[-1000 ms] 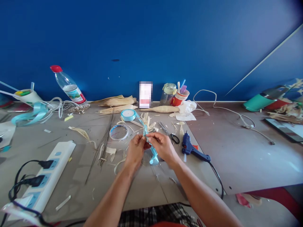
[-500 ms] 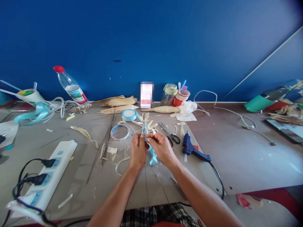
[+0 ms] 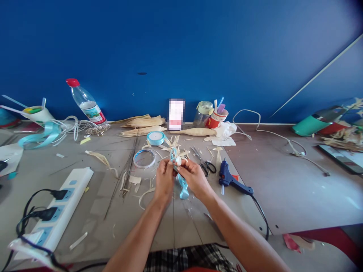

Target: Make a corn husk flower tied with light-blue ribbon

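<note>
Both hands meet above the middle of the table. My left hand and my right hand pinch a light blue ribbon wrapped around a small bundle of pale corn-husk strips. The ribbon's loose tail hangs down between my wrists. Its other end runs back toward a blue ribbon spool lying flat behind my hands.
Scissors and a blue glue gun with a black cord lie right of my hands. A tape ring, thin wires and husk scraps lie left. A white power strip sits front left. Bottle, jar and cup stand at the wall.
My hands have shifted slightly forward and closer together. The ribbon is now looped tighter around the husk bundle, and its tail hangs straighter.
</note>
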### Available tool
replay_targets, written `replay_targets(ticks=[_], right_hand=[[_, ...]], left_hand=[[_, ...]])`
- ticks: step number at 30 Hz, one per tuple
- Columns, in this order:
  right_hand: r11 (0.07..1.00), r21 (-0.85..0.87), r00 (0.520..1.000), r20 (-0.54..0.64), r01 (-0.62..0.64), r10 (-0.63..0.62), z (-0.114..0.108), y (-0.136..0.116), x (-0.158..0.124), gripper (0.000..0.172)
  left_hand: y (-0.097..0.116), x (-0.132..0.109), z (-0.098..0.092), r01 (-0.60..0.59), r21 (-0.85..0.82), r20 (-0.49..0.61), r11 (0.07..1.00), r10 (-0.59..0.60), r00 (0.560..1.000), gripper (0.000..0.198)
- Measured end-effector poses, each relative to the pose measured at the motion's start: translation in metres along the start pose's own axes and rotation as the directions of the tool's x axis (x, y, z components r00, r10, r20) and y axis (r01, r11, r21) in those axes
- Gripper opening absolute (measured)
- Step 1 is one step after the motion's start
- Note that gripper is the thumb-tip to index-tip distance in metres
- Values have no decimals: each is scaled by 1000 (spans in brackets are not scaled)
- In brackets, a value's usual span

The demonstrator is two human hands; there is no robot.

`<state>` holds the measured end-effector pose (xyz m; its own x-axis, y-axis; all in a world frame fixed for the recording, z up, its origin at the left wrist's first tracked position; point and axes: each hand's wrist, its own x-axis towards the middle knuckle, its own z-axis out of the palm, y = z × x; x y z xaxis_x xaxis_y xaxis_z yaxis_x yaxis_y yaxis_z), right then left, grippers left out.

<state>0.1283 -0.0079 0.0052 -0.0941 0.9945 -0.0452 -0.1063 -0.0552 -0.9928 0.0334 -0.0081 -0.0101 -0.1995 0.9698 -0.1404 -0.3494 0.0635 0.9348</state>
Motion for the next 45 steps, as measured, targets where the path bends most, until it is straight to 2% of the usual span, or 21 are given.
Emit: replay_targets(ticks=[6, 10, 16, 22, 29, 31, 34, 38, 42, 45], right_hand=[[999, 41, 1000, -9, -9, 10, -10, -1, 1, 22], [999, 41, 1000, 5, -6, 6, -10, -3, 1, 19], [996, 56, 997, -29, -66, 67, -6, -11, -1, 12], [993, 49, 993, -41, -105, 107, -5, -11, -2, 11], [994, -92, 997, -66, -53, 47, -8, -4, 1, 12], [989, -137, 998, -41, -53, 47, -9, -3, 1, 14], [962, -273, 999, -33, -12, 3, -12, -4, 0, 16], [876, -480, 994, -60, 54, -94, -15, -7, 0, 8], [866, -492, 991, -46, 85, -124, -18, -6, 2, 9], [906, -419, 994, -54, 68, -99, -20, -5, 3, 16]], left_hand=[[4, 0, 2, 206, -307, 154, 929, -165, 974, 19], [4, 0, 1, 284, -369, 206, 885, -220, 954, 21], [6, 1, -2, 361, -425, 286, 830, -255, 924, 16], [8, 1, -1, 365, -441, 256, 820, -275, 927, 14], [5, 3, -2, 301, -347, 222, 888, -234, 947, 13], [5, 4, -4, 291, -320, 225, 901, -226, 948, 12], [7, 4, -5, 295, -292, 247, 910, -226, 942, 13], [10, 3, -6, 314, -293, 281, 903, -233, 931, 11], [8, 3, -6, 351, -279, 336, 894, -251, 908, 10], [5, 4, -8, 358, -297, 367, 885, -241, 899, 11]])
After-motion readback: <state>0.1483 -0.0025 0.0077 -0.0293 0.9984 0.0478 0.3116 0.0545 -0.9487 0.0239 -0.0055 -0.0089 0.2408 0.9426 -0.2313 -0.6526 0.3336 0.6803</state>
